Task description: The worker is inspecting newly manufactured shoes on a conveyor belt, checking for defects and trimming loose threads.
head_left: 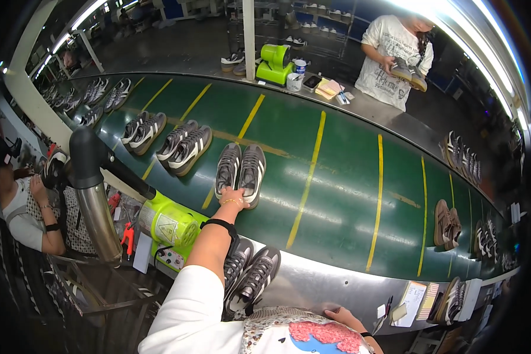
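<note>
My left hand (234, 199) reaches over the green conveyor belt (348, 194) and is closed on the heels of a pair of grey sneakers (240, 168) with white stripes. Both shoes stand side by side, toes pointing away from me. Under my left forearm, a second pair of dark sneakers (255, 274) with white stripes sits on the metal ledge (324, 277). My right hand (338, 315) rests low at the edge of that ledge, its fingers lying out with nothing seen in them.
A lime-green blower (171, 227) with a metal pipe (100, 218) stands left of my arm. More sneaker pairs (186, 144) and brown shoes (447, 224) sit on the belt. Notepads (410, 301) lie at right. One person (389, 59) holds shoes opposite; another (26, 206) works at left.
</note>
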`<state>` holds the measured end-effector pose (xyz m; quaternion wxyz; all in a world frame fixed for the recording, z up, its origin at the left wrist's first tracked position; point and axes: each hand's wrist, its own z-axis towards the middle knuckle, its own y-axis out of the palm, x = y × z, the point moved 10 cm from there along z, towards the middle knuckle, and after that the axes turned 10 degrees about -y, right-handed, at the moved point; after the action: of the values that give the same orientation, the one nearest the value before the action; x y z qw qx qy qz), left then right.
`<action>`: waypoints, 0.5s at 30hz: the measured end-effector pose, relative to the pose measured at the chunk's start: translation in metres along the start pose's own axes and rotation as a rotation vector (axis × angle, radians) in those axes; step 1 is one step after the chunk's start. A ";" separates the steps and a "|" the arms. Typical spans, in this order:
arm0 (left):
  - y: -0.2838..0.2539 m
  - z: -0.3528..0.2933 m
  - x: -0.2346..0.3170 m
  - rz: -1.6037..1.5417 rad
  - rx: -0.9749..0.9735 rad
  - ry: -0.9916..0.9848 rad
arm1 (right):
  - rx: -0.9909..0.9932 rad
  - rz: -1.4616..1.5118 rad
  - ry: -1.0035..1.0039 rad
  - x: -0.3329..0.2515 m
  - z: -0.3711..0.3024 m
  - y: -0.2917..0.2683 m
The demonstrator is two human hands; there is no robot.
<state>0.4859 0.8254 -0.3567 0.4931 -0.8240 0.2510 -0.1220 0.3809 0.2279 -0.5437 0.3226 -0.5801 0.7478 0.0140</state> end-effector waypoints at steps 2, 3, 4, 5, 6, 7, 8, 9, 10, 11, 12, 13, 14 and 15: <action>-0.007 -0.001 0.006 0.064 0.054 0.042 | -0.009 0.036 -0.087 0.002 0.008 0.005; -0.011 -0.004 0.017 0.057 0.046 0.118 | -0.002 0.041 -0.102 0.002 0.010 0.004; -0.014 -0.010 0.029 0.054 0.037 0.186 | 0.009 0.046 -0.118 0.001 0.010 0.003; -0.019 -0.023 0.045 -0.014 0.063 0.268 | 0.020 0.058 -0.126 -0.002 0.009 0.000; -0.025 -0.039 0.060 -0.065 0.110 0.329 | 0.017 0.016 -0.125 -0.005 0.006 -0.003; -0.025 -0.055 0.073 -0.144 0.074 0.352 | 0.001 -0.038 -0.104 -0.008 0.002 -0.004; -0.022 -0.073 0.086 -0.214 0.033 0.371 | 0.015 -0.013 -0.127 -0.015 -0.001 -0.006; -0.010 -0.093 0.097 -0.244 -0.069 0.359 | -0.003 -0.013 -0.132 -0.021 -0.005 -0.007; 0.003 -0.112 0.109 -0.303 -0.182 0.335 | -0.018 -0.014 -0.135 -0.026 -0.008 -0.007; 0.009 -0.138 0.126 -0.227 -0.153 0.413 | -0.004 -0.109 -0.114 -0.027 -0.011 -0.011; 0.019 -0.164 0.141 -0.182 -0.135 0.478 | -0.004 -0.085 -0.117 -0.028 -0.015 -0.012; 0.034 -0.190 0.159 -0.115 -0.153 0.562 | 0.004 -0.079 -0.117 -0.028 -0.018 -0.014; 0.051 -0.217 0.174 -0.057 -0.187 0.631 | 0.011 -0.081 -0.111 -0.026 -0.022 -0.016; 0.066 -0.245 0.189 0.025 -0.166 0.724 | -0.001 -0.065 -0.105 -0.022 -0.025 -0.017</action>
<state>0.5161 0.5145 -0.3047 0.3052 -0.7614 0.4285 -0.3787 0.3869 0.2315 -0.5062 0.3616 -0.6027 0.7106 0.0342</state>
